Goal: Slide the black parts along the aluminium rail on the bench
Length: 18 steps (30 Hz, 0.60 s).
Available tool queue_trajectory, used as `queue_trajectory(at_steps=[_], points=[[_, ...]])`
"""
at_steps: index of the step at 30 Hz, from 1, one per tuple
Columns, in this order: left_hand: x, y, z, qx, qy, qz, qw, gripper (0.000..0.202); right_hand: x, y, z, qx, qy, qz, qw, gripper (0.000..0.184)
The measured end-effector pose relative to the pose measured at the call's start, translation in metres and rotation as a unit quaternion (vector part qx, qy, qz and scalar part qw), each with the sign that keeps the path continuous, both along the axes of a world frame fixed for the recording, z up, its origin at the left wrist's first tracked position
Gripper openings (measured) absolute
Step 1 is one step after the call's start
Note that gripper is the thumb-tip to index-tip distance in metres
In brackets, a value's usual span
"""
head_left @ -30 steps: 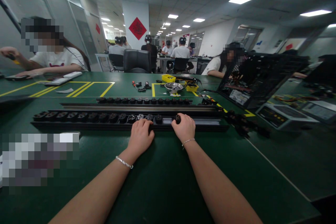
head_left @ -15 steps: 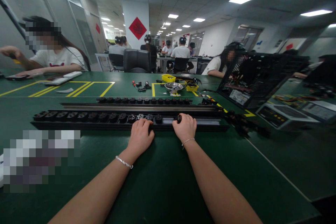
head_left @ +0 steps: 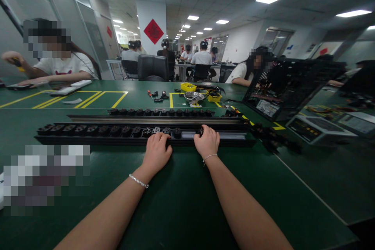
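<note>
A long black power strip housing point(head_left: 96, 141) lies across the table in front of me. Black round socket modules point(head_left: 125, 131) fill its left and middle part in a row, ending with a single socket point(head_left: 177, 133) between my hands. My left hand point(head_left: 158, 150) is closed over the housing's front wall, fingertips on the row of sockets and thumb on the near side. Between the thumb and fingers of my right hand point(head_left: 207, 140) is another black socket point(head_left: 200, 131), held over the pale open channel point(head_left: 189, 135). My fingers hide part of that socket.
Behind the housing lie a metal rail point(head_left: 152, 120) and a second row of sockets point(head_left: 164, 112). Farther back are a metal bowl point(head_left: 193, 97), yellow bins point(head_left: 188, 87) and a computer case point(head_left: 281, 90). A power supply point(head_left: 318, 129) sits at right. Co-workers sit across the table.
My right hand has shifted very slightly to the right with the socket in it. My left hand stays where it was. The co-worker at left has moved a raised hand a little.
</note>
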<state>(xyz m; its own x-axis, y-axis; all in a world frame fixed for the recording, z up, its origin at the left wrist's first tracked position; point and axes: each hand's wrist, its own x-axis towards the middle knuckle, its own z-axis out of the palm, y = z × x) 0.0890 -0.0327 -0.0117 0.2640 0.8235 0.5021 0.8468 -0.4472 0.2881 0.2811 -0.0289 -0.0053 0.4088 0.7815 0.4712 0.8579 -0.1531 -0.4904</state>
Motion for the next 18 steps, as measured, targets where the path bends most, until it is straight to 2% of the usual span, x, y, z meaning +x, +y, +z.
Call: queue_trajectory(at_steps=[6, 12, 18], points=[[0.0006, -0.0006, 0.0011, 0.000, 0.002, 0.000, 1.000, 0.029, 0.0040, -0.0015, -0.0001, 0.011, -0.012, -0.029, 0.999, 0.044], [0.0005, 0.0004, -0.0001, 0.003, -0.003, -0.001, 1.000, 0.029, 0.0065, -0.0003, -0.0022, 0.016, -0.016, -0.029, 0.999, 0.037], [0.0004, -0.0001, 0.0009, -0.002, 0.000, -0.001, 1.000, 0.029, 0.0089, -0.0006, -0.0007, 0.012, -0.008, -0.039, 0.999, 0.043]])
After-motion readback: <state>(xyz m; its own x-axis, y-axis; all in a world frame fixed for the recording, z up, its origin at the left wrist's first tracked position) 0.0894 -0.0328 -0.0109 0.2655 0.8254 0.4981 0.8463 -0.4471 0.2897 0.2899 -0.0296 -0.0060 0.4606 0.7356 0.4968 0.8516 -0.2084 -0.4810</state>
